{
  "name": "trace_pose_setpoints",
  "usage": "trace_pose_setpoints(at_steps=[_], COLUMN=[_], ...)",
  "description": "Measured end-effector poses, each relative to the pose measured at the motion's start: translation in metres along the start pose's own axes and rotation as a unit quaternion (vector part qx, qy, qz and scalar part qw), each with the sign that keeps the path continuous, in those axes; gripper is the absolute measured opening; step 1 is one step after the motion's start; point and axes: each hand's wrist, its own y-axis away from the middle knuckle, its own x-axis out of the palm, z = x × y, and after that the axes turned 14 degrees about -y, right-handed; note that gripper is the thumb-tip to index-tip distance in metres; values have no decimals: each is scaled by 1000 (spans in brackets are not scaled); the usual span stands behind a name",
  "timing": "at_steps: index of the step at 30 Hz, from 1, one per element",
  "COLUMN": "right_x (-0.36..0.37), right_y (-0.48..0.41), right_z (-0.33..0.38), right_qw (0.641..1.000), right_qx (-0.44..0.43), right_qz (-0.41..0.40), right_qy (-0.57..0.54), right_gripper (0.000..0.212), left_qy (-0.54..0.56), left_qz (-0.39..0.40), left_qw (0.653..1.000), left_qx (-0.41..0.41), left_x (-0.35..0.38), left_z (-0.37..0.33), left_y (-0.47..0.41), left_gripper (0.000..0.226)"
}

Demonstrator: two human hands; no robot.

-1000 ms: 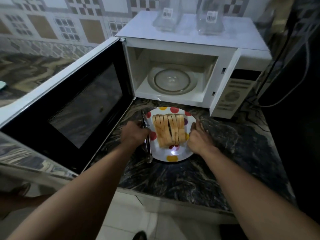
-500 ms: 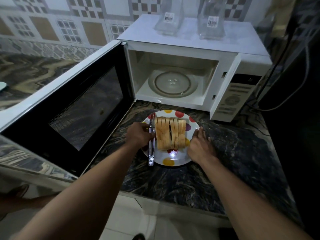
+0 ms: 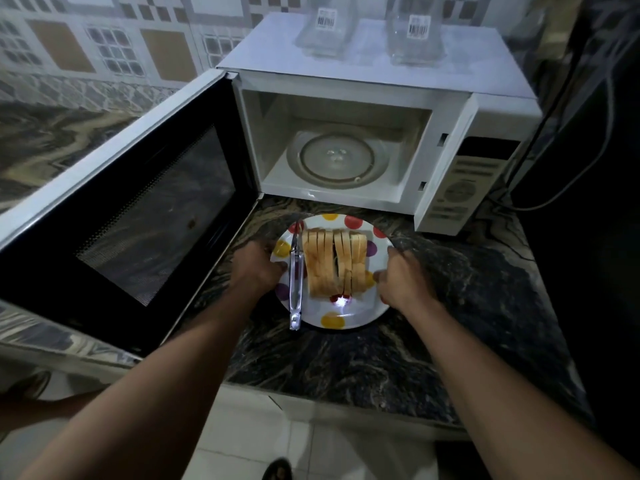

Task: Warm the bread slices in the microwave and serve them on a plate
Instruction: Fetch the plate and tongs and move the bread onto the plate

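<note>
Spotted plate (image 3: 349, 315) of bread slices (image 3: 334, 266) between both hands.

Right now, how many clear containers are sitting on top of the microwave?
2. One clear container stands on the microwave top toward the left, the other to its right. Their tops are cut off by the frame; more may sit out of view.

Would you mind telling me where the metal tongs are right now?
The tongs lie on the left side of the spotted plate, between the bread slices and the left hand.
</note>
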Motion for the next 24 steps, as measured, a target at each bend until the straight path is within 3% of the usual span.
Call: trace_pose_setpoints(at_steps=[7,13,24], right_x=[-5,-8,-26], right_y=[-10,-8,3], right_z=[2,3,-9], right_qw=[996,986,908], right_qx=[62,79,90], right_qz=[5,12,24], right_qy=[-58,-147,-408], right_gripper=[41,27,45], left_qy=[83,200,290], left_qz=[44,86,94], left_qw=[996,976,952], left_qx=[5,-21,-33], left_x=[4,3,-6], left_z=[12,17,17], left_y=[-11,-21,-12], left_gripper=[43,25,30])
